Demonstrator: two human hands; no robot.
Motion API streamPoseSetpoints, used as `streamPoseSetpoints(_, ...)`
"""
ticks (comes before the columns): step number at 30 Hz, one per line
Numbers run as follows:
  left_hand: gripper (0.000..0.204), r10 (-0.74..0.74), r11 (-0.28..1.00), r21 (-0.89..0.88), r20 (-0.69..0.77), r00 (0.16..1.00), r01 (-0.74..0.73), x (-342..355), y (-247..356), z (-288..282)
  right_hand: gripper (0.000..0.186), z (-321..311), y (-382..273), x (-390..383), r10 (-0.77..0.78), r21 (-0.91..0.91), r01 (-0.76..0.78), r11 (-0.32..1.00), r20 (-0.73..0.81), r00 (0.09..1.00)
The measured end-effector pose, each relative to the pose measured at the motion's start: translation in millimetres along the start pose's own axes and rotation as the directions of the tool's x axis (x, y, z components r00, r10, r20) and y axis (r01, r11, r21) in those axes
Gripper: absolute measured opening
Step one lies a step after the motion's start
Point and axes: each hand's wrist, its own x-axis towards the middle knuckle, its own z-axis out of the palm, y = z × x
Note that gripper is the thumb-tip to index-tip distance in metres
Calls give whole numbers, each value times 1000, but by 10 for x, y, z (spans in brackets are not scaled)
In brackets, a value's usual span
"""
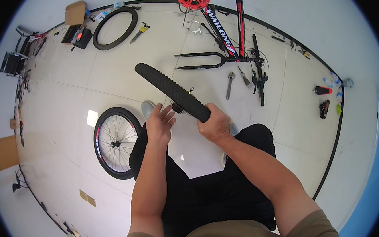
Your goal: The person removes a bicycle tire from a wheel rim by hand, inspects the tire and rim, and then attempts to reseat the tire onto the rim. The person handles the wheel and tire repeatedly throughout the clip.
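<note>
A bicycle wheel with a knobby black tyre [171,89] stands upright before me, seen nearly edge-on. My right hand [214,122] is wrapped round the tyre at its near end. Close to the rear sprockets [177,108] on the wheel's left side is my left hand [160,123], fingers apart and slightly curled; whether a fingertip touches them I cannot tell. A second wheel [116,143] lies flat on the floor by my left leg. Most of the held wheel's spokes and rim are hidden behind its tyre.
A black and red bicycle frame [220,29] with a fork [200,60] and handlebar [258,70] lies ahead on the right. Near it are an adjustable wrench [230,85] and a screwdriver-like tool [244,76]. A loose tyre [115,28] and open cardboard box [75,14] sit far left.
</note>
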Motion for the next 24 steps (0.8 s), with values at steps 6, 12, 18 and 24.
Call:
streamPoseSetpoints(6, 48, 185, 979, 89, -17, 983, -183, 219, 82, 97, 36, 59, -17, -60, 37, -65, -36, 997, 11, 999)
streamPoseSetpoints(12, 48, 162, 961, -191, -204, 966, -201, 269, 451, -53, 38, 114, -149, 28, 52, -155, -44, 987, 50, 997)
streamPoseSetpoints(18, 53, 320, 946, -36, -28, 947, -321, 342, 211, 117, 36, 269, -633, 293, 106, -288, -81, 954, 70, 992)
streamPoseSetpoints(24, 59, 499, 858, 95, 85, 862, -506, 62, 36, 432, 36, 446, -875, 314, 102, -323, -66, 944, 96, 990)
